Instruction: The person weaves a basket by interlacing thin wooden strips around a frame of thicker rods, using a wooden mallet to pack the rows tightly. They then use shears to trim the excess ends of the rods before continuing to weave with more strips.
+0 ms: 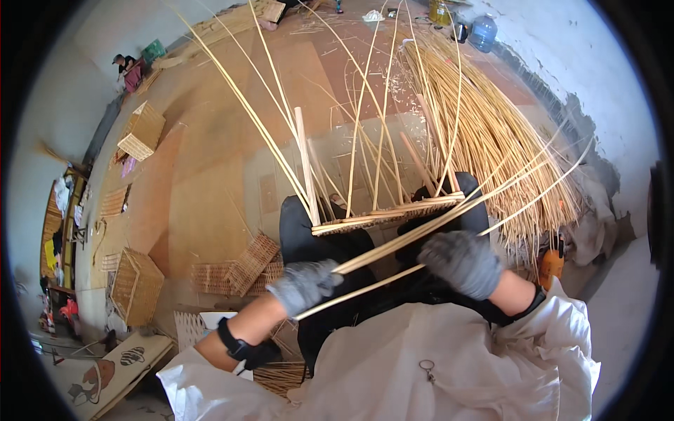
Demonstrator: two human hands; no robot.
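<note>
Item: my left hand (305, 286), grey-gloved, fingers curled round the near-left ends of several rods (393, 243).

Item: my right hand (460, 263), grey-gloved, blurred, at a single rod (359, 294); whether its fingers close on that rod I cannot tell.

Handling, in my judgement: hold the rod ends firmly together on the left, let the right guide each length without kinking it, and mind the long tips swinging on the far right.

Item: the weave (386, 215), across my knees, just beyond the rods. Long axis left to right, its right end slightly farther off; stakes (303, 161) stand out of it toward the far side. The rods run slantwise, near left to far right, tips to the far right.

Item: rod pile (491, 119), far right, lengths running from far toward near right.

Item: orange tool (552, 266), right, at the pile's near end.

Item: flat panels (253, 265), left, just beside my knee.

Item: baskets, two: one left (137, 284), one far left (142, 130).
</note>
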